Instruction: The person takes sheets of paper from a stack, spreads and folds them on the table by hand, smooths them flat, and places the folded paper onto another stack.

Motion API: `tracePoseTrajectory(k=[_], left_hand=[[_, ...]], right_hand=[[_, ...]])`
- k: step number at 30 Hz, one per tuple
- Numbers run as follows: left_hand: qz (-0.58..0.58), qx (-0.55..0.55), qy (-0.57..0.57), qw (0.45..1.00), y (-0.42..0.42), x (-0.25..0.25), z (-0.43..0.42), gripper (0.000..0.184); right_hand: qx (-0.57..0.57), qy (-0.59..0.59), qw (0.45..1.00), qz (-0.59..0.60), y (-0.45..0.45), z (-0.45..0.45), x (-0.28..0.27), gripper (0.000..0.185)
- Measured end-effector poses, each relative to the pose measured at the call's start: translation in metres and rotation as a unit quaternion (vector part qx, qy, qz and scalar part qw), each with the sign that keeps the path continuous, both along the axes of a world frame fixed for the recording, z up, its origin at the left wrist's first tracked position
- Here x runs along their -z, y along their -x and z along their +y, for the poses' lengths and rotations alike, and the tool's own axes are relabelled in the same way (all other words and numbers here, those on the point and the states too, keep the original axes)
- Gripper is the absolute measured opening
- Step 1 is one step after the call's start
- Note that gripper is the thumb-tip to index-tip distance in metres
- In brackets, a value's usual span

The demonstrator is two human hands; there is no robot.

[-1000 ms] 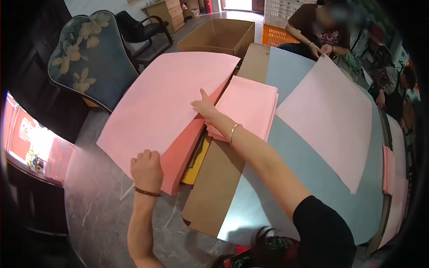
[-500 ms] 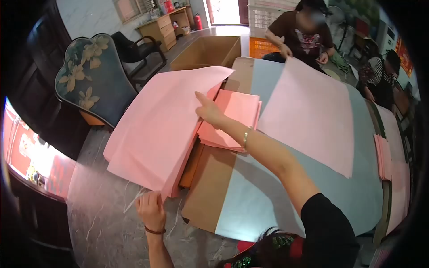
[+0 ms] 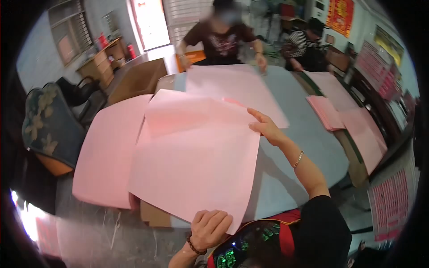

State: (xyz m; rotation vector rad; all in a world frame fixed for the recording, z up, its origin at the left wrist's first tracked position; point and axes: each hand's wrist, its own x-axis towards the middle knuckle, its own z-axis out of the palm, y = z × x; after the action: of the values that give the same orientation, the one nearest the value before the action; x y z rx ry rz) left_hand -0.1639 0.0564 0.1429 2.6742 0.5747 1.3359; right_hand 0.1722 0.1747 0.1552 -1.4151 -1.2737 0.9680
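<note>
A large pink paper sheet point(image 3: 196, 152) is stretched between my two hands, raised at a slant over the table. My left hand point(image 3: 211, 230) is closed on its near corner, close to my body. At the far right corner, my right hand point(image 3: 269, 129) grips the edge between thumb and fingers. Left of the lifted sheet lies a stack of pink sheets point(image 3: 105, 156), partly covered by it. Another pink sheet point(image 3: 232, 80) is spread flat on the far side of the table, beside a co-worker point(image 3: 221, 35). The folded pink stack is mostly hidden behind my sheet.
The table's blue-grey top point(image 3: 304, 156) extends right of my sheet. A second table at the right bears folded pink sheets point(image 3: 325, 112), with another person point(image 3: 306, 44) behind it. A cardboard box point(image 3: 138, 80) and floral chair point(image 3: 51, 125) stand at the left.
My hands have moved right, carrying the pink sheet off the stack and over the table. My view has turned right. The co-worker's sheet now lies flat, and that person's hands have spread apart.
</note>
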Motion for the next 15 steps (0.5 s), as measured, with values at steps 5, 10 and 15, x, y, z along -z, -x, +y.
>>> tracePoseTrajectory(k=[5,10,15], left_hand=[[0.032,0.138,-0.009,0.99,-0.055,-0.013,-0.025,0.029],[0.035,0.203,-0.007,0.979,-0.098,-0.013,-0.051,0.029],[0.047,0.23,0.023,0.972,-0.134,-0.005,-0.083,0.027]], right_hand=[[0.103,-0.024,0.994,-0.012,-0.077,-0.088,0.018,0.066],[0.141,0.006,0.99,0.019,-0.121,-0.159,0.048,0.062],[0.135,0.091,0.986,0.042,-0.15,-0.197,0.076,0.06]])
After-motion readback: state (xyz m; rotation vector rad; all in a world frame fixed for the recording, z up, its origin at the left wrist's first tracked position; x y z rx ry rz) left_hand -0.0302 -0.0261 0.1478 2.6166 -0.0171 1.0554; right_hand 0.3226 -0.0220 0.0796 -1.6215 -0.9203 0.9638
